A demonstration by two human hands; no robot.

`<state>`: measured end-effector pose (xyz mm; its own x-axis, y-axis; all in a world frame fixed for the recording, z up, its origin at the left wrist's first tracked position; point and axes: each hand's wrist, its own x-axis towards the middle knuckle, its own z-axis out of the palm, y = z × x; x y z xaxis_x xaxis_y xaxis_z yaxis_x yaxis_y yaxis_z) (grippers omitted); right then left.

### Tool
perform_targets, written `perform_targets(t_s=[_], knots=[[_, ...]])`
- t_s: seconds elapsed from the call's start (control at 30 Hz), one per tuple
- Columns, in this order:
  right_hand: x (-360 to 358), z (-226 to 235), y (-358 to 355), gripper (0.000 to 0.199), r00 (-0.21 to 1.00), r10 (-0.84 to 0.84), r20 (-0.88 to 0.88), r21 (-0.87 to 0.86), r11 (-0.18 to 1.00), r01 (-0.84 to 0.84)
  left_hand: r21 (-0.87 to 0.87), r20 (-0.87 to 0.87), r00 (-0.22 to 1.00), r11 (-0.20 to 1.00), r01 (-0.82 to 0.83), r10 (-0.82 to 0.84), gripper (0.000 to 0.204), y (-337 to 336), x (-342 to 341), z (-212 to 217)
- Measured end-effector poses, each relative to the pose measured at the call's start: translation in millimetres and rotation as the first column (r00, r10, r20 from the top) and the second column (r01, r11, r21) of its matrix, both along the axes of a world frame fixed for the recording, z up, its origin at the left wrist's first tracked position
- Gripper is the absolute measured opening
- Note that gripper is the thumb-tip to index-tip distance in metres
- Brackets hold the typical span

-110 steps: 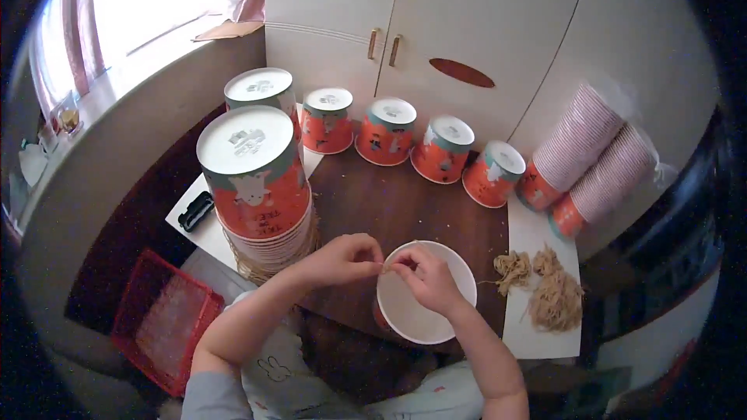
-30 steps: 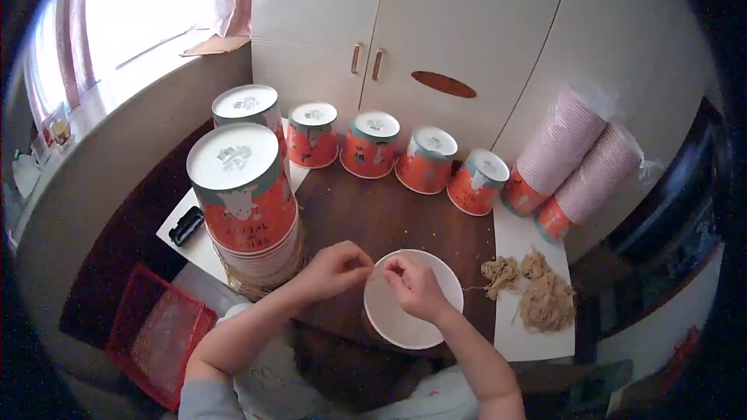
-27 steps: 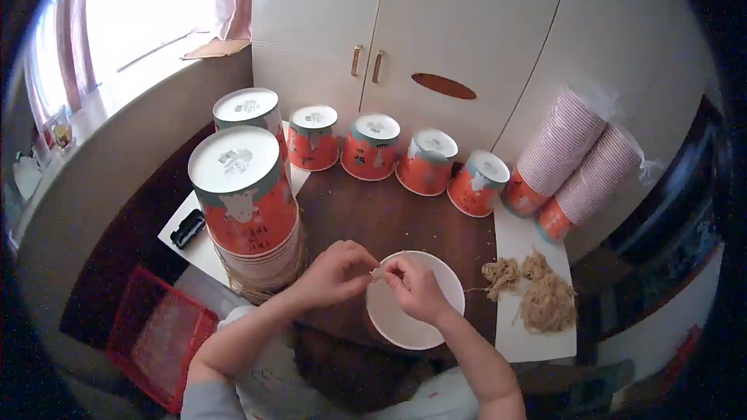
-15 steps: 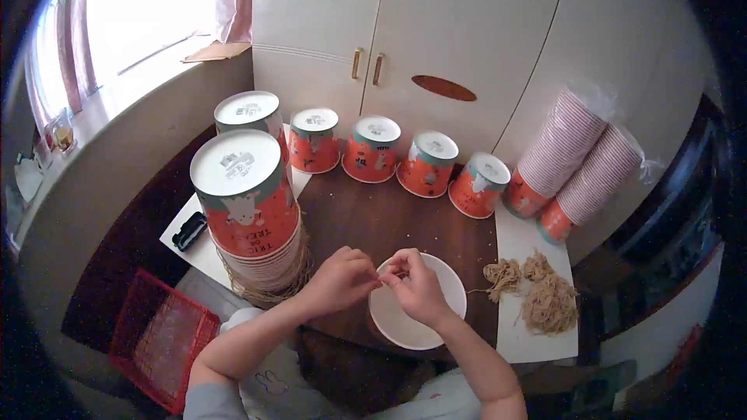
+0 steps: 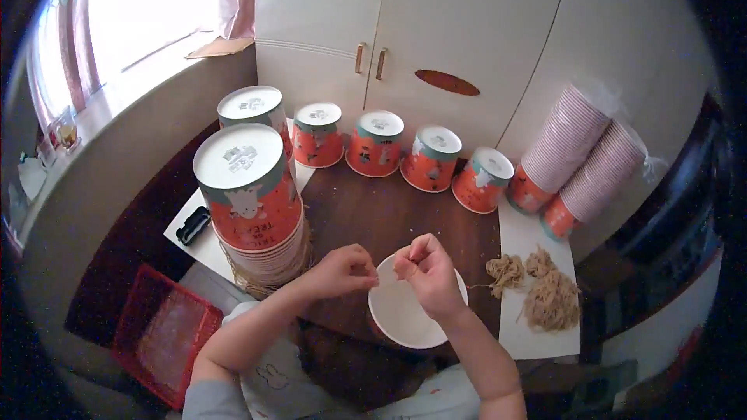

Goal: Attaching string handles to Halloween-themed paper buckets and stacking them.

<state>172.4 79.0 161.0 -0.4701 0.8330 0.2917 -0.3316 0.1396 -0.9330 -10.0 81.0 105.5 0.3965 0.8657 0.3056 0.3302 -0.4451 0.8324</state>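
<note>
White cupboard doors (image 5: 436, 23) with brass handles fill the back of the scene, and a bright window (image 5: 140, 15) with a pink curtain lies to the left above a long pale sill. In front of the cupboards a dark brown worktop (image 5: 389, 210) carries everything else. Two long sleeves of nested paper cups (image 5: 580, 159) lie on their sides at the right, rims pointing toward the cupboards. At the left stands a tall stack of upturned orange paper tubs (image 5: 253, 202), a second stack just behind it. A row of four single upturned orange tubs (image 5: 405, 152) runs along the back of the worktop. Below the worktop at the left sits a red mesh basket (image 5: 159, 330). A white sheet at the right bears heaps of tan straw-like filler (image 5: 545, 292). Near the front edge, an upright white paper bowl (image 5: 408, 311) rests open, its inside bare. The left hand (image 5: 342, 271) hovers over the bowl's left rim, fingers curled with the tips pinched together. The right hand (image 5: 424, 272) sits over the bowl's upper rim, likewise closed in a loose fist. The two hands are near each other; whether they pinch a fine strand between them cannot be told. A small black object (image 5: 192, 225) lies left of the tall stack.
</note>
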Motion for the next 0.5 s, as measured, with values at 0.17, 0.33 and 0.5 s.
perform_targets(t_s=[0.17,0.33,0.5], knots=[[2,-1,1,0.015,0.993,-0.081,0.081,0.074,0.994,0.075,-0.039,0.018,1.0,0.999,0.026,-0.026,0.016,-3,-1,6],[3,-3,3,0.014,0.988,-0.116,0.104,0.107,0.989,0.105,0.017,-0.009,0.998,0.998,0.068,-0.068,0.015,-4,-4,11],[-1,-1,0,0.017,0.987,-0.152,0.051,0.075,0.986,0.148,-0.053,0.006,0.994,0.992,0.11,-0.11,0.016,0,-9,4]])
